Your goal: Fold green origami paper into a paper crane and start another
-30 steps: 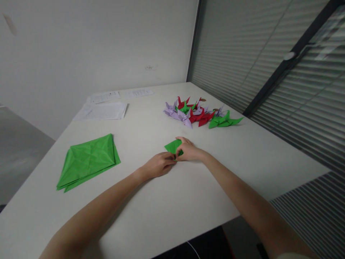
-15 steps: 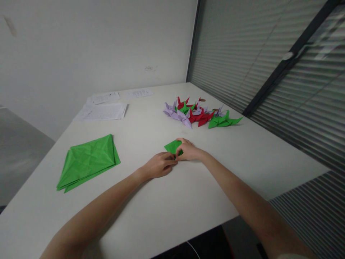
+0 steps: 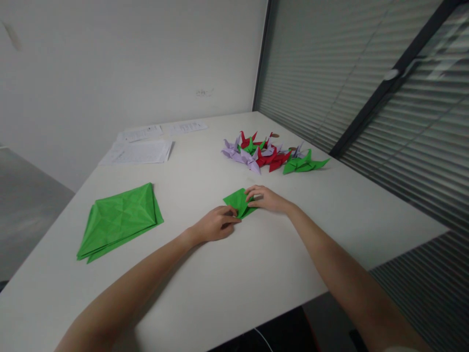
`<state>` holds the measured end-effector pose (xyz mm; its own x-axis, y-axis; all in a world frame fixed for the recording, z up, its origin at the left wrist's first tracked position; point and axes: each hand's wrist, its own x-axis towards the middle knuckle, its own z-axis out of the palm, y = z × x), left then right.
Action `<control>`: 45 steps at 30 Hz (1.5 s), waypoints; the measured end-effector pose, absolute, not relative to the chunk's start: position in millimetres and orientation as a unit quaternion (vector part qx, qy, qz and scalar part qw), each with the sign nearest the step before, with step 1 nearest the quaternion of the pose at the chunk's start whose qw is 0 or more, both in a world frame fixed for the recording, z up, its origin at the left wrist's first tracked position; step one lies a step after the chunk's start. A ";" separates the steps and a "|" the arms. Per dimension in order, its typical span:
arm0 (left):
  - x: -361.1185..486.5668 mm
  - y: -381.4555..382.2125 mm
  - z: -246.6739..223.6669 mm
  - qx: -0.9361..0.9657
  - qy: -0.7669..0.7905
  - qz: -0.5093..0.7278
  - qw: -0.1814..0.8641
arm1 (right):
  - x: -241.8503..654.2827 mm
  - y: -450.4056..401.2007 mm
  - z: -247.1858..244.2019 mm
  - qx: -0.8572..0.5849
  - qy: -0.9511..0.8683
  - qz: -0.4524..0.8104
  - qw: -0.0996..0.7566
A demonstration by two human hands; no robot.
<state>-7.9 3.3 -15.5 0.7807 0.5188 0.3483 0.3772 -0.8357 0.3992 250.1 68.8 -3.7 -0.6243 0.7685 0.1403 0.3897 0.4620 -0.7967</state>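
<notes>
A small folded green paper [image 3: 237, 199] lies on the white table between my two hands, with a loose flap showing near its lower right. My left hand [image 3: 219, 224] is closed on its near left corner, fingertips pressed at the edge. On the right side, my right hand [image 3: 266, 198] has its fingers bent over the paper's edge and touching it; the fingertips are partly hidden against the green.
A stack of larger creased green sheets [image 3: 120, 217] lies at the left. Several folded paper figures [image 3: 256, 154] in lilac, red and green sit behind my hands. Printed papers [image 3: 142, 151] lie at the back left. The table [image 3: 220, 293] ends beside window blinds [image 3: 330, 83].
My right hand has moved right, away from my left hand, and more of the green paper shows, with a flap lifted. My left hand has stayed in place.
</notes>
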 end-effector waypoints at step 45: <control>-5.4 0.8 -9.5 0.914 0.294 0.217 0.179 | 219.4 75.2 -34.0 -0.511 -0.789 0.180 0.290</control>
